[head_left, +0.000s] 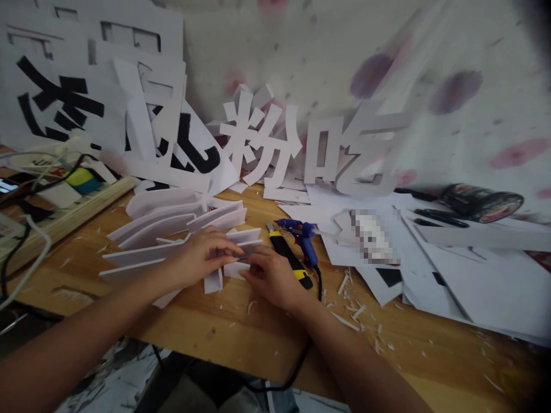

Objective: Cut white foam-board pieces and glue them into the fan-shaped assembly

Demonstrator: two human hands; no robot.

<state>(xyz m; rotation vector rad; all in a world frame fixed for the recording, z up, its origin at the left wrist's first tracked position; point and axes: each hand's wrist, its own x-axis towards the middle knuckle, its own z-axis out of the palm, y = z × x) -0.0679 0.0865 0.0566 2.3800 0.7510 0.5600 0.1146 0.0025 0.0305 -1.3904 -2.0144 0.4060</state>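
A large character built of white foam board strips (161, 221) stands on edge on the wooden table, its thin walls upright. At its right-hand part, my left hand (202, 258) has its fingers bent around the edge of a white foam board strip (236, 271). Facing it, my right hand (273, 276) pinches the same strip near its other end, fingertips close to those of my left. My fingers partly hide the strip. Just right of my right hand lie a black and yellow utility knife (286, 252) and a blue glue gun (303, 235) with a black cord.
Finished white foam board characters (260, 137) lean against the flowered curtain (327, 57). White sheets (486, 281) and a roll of tape (482, 202) lie to the right, foam scraps (357, 312) nearer. A power strip (86, 212) with cables sits at the left.
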